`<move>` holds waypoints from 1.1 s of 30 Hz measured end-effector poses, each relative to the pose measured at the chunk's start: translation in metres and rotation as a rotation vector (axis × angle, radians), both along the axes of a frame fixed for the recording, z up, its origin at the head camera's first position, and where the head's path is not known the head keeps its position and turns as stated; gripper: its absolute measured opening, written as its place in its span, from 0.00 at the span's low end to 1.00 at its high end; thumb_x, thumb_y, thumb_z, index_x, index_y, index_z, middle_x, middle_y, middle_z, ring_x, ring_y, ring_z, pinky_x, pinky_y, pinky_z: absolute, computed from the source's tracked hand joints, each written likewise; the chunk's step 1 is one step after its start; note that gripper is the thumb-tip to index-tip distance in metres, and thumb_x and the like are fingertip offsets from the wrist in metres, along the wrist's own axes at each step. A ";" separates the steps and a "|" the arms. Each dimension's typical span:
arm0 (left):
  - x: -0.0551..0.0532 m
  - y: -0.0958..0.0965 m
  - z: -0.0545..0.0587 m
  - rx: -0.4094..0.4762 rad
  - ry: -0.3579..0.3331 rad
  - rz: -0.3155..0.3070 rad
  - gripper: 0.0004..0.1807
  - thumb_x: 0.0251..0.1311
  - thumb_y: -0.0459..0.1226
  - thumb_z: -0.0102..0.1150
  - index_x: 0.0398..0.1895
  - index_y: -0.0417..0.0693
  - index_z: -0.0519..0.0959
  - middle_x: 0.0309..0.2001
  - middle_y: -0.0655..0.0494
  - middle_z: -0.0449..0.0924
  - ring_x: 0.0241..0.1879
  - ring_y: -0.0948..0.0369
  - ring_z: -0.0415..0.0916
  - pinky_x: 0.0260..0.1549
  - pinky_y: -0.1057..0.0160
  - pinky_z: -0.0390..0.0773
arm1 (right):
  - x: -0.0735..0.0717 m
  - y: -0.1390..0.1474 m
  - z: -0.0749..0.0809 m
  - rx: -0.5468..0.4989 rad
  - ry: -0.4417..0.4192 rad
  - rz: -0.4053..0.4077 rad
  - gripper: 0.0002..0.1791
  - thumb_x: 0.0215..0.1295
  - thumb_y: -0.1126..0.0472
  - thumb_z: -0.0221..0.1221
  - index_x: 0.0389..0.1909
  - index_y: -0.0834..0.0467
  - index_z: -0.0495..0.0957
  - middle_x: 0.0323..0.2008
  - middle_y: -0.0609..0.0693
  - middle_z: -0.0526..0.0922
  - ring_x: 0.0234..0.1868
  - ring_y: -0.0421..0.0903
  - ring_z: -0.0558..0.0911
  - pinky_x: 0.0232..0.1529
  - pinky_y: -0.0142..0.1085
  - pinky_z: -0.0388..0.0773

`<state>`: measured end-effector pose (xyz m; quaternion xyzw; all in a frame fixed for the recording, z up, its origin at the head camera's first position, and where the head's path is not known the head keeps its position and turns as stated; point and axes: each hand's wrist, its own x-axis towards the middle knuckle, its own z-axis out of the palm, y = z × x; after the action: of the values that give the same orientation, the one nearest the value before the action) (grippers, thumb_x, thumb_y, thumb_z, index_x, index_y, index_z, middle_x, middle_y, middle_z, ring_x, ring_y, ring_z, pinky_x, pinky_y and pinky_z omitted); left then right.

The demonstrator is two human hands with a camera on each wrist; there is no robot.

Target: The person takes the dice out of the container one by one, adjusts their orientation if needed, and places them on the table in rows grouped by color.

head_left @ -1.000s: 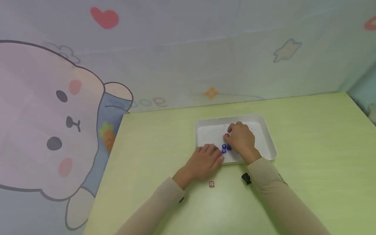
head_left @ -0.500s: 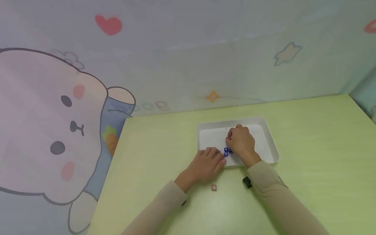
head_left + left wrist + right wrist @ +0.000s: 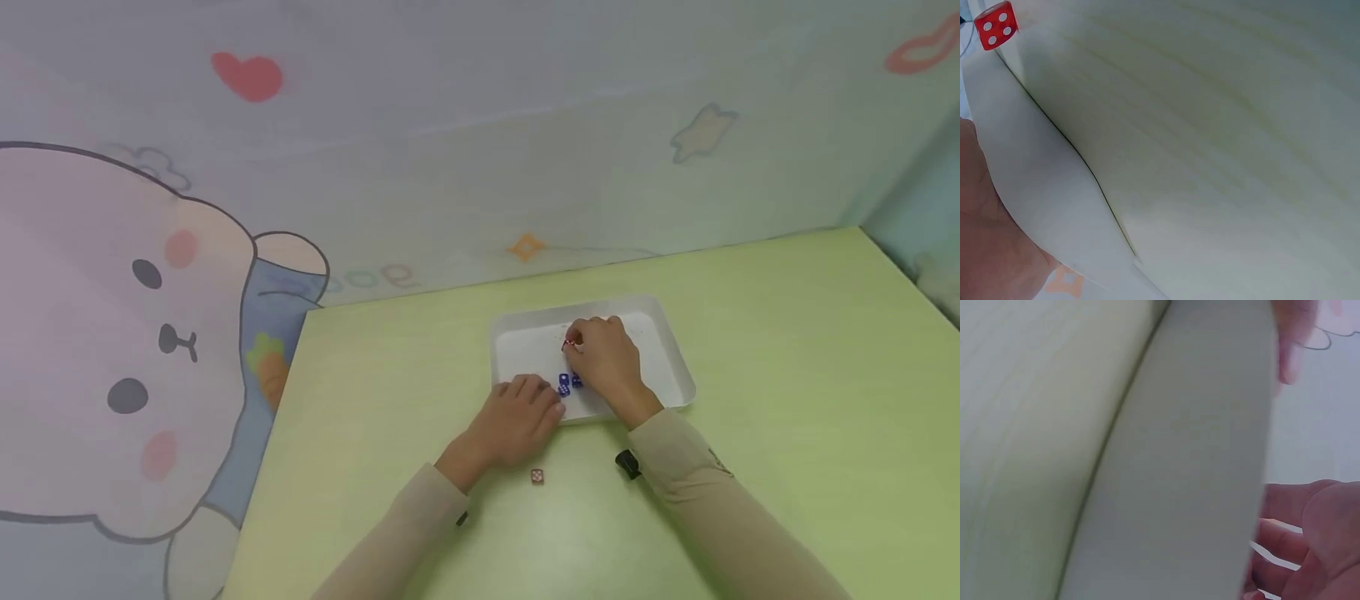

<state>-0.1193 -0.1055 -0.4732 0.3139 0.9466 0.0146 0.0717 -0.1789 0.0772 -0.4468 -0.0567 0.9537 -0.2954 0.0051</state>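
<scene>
In the head view a shallow white tray (image 3: 677,358) lies on the table. My right hand (image 3: 606,358) reaches into it and pinches a small red die (image 3: 568,343) between thumb and fingers. Below that hand, several blue dice (image 3: 564,390) sit close together on the tray floor, partly hidden by it. My left hand (image 3: 517,421) rests over the tray's front rim at the left, its fingers stretched out and relaxed. Another red die (image 3: 537,477) lies on the table in front of the tray. The right wrist view shows my right hand (image 3: 1329,544) beyond the tray wall (image 3: 1179,450).
A small black object (image 3: 627,464) shows beside the right sleeve, on or above the pale green table (image 3: 390,375). Behind the table hangs a cloth (image 3: 465,167) printed with a cartoon animal, a heart and stars.
The head view has shifted slightly. My right thumb and fingers have drawn together around the red die. My left hand, the blue dice and the red die on the table stay put.
</scene>
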 end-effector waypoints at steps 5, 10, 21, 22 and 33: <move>-0.004 -0.003 -0.003 0.025 -0.022 -0.001 0.28 0.87 0.51 0.24 0.72 0.54 0.73 0.70 0.52 0.71 0.72 0.53 0.66 0.67 0.46 0.71 | 0.011 0.009 0.006 -0.017 0.024 0.016 0.09 0.71 0.62 0.64 0.45 0.62 0.86 0.41 0.56 0.88 0.46 0.57 0.78 0.41 0.50 0.79; -0.004 -0.003 -0.004 0.036 -0.043 0.010 0.30 0.86 0.52 0.23 0.74 0.55 0.72 0.72 0.52 0.70 0.74 0.53 0.64 0.69 0.46 0.69 | 0.034 0.023 0.010 -0.038 0.098 0.040 0.09 0.69 0.63 0.65 0.45 0.63 0.87 0.43 0.57 0.89 0.46 0.58 0.79 0.44 0.52 0.80; -0.001 -0.003 -0.006 0.035 -0.014 0.018 0.29 0.86 0.52 0.25 0.73 0.56 0.72 0.71 0.53 0.71 0.74 0.53 0.66 0.69 0.47 0.70 | 0.087 0.052 0.013 -0.110 0.172 0.207 0.05 0.66 0.65 0.71 0.41 0.55 0.87 0.39 0.46 0.88 0.37 0.45 0.81 0.38 0.42 0.79; -0.001 -0.003 -0.006 0.035 -0.013 0.018 0.29 0.86 0.52 0.25 0.73 0.56 0.72 0.71 0.53 0.71 0.73 0.53 0.66 0.69 0.47 0.70 | 0.089 0.054 0.010 -0.132 0.176 0.254 0.05 0.66 0.65 0.71 0.41 0.55 0.87 0.38 0.44 0.87 0.37 0.42 0.81 0.38 0.41 0.79; -0.001 -0.001 -0.004 0.029 0.000 0.026 0.27 0.87 0.51 0.26 0.72 0.54 0.72 0.70 0.52 0.72 0.72 0.53 0.67 0.68 0.47 0.71 | 0.099 0.054 -0.014 -0.140 0.134 0.544 0.06 0.67 0.65 0.70 0.40 0.52 0.85 0.35 0.36 0.82 0.36 0.35 0.79 0.41 0.36 0.80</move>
<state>-0.1206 -0.1067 -0.4769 0.3025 0.9504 0.0292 0.0668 -0.0798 0.1315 -0.4613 -0.3301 0.8789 -0.3440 0.0170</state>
